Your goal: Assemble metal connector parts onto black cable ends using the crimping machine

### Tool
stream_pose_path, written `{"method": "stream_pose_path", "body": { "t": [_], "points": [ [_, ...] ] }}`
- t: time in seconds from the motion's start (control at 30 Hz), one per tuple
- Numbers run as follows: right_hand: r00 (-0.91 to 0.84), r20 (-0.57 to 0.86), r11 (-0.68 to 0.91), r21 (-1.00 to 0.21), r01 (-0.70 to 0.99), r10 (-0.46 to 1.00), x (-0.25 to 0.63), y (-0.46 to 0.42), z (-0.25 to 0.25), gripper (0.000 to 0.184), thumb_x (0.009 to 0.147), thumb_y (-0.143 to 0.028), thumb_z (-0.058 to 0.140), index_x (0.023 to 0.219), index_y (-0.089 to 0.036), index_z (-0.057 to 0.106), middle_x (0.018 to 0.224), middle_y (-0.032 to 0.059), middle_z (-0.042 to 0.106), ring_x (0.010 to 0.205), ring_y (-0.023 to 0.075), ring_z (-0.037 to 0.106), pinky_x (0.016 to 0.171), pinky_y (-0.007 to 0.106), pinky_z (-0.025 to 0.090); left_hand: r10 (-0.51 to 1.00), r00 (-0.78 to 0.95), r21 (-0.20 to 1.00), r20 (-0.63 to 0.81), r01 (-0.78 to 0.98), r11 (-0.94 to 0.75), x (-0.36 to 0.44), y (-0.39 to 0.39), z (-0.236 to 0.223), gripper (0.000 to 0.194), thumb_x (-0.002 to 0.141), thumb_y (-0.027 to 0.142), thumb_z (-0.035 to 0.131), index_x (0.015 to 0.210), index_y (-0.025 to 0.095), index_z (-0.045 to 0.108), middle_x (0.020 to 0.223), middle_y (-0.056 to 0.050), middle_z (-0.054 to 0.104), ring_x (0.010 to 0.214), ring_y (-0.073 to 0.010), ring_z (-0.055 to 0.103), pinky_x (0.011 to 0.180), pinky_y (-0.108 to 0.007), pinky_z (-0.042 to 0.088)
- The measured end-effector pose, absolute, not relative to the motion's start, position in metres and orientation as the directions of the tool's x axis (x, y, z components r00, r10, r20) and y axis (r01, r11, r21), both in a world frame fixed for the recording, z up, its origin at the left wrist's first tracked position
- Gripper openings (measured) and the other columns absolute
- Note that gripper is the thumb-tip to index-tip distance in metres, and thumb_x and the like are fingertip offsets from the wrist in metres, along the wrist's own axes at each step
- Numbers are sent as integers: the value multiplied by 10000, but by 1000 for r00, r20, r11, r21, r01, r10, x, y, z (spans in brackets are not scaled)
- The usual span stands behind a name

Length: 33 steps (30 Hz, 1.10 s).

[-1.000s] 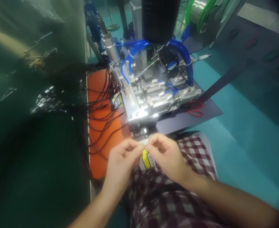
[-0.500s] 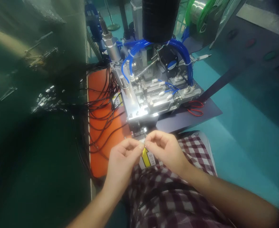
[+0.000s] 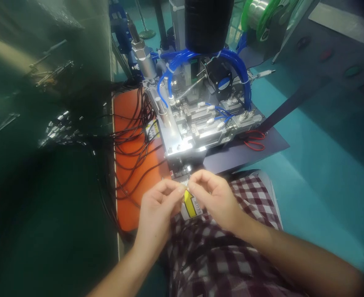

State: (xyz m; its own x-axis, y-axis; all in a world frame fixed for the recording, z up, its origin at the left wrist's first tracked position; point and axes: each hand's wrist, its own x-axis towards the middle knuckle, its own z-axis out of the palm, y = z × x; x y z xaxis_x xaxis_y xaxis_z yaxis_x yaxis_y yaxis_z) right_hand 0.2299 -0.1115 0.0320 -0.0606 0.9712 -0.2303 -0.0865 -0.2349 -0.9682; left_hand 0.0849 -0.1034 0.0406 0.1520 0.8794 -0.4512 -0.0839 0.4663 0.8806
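Note:
My left hand (image 3: 159, 203) and my right hand (image 3: 215, 197) come together at the near end of a metal machine (image 3: 182, 144). Thumb and forefinger of each hand are pinched, their tips almost touching. Whatever lies between the fingertips is too small to name. Just below them shows a white label with a yellow arrow (image 3: 190, 206), partly covered by my hands. Black cables (image 3: 135, 152) spread over an orange board (image 3: 124, 214) left of the machine.
Blue air tubes (image 3: 182, 60) arch over the machine, with a black cylinder (image 3: 209, 24) above. A green-rimmed spool of wire (image 3: 258, 14) hangs at upper right. Small shiny pieces (image 3: 58, 128) lie on the dark surface at left. A red cord (image 3: 254, 142) rests right of the machine.
Both hands stay almost in place, still pinched. The fingertips part slightly, the left ones shifting a little to the left. The view moves very slightly.

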Motion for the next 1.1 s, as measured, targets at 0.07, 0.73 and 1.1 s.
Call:
{"method": "stream_pose_path", "body": {
  "t": [0.07,0.73,1.1],
  "points": [
    [-60,-221,-225,-972,-65,973,231,-111,32,146,857,-276,576,750,-180,551,581,-55,482,490,75,419,445,191,337,883,144,884,-446,-85,460,85,-103,41,233,785,324,699,681,148,588,582,41,470,471,-33,287,462,-195,226],
    [1,-254,-254,-966,-48,967,232,-107,34,89,747,-243,640,706,-168,613,646,-7,583,583,114,510,512,223,401,892,139,898,-429,-40,438,87,-103,37,220,780,311,698,673,152,589,565,42,465,481,-44,311,459,-192,233],
    [-33,-321,-322,-932,-169,947,230,-105,37,96,724,-236,654,693,-154,616,586,-39,538,504,77,427,460,202,337,899,141,905,-416,-32,424,86,-106,37,223,800,314,688,681,155,587,570,48,447,486,-41,298,467,-199,220]
  ]
}}
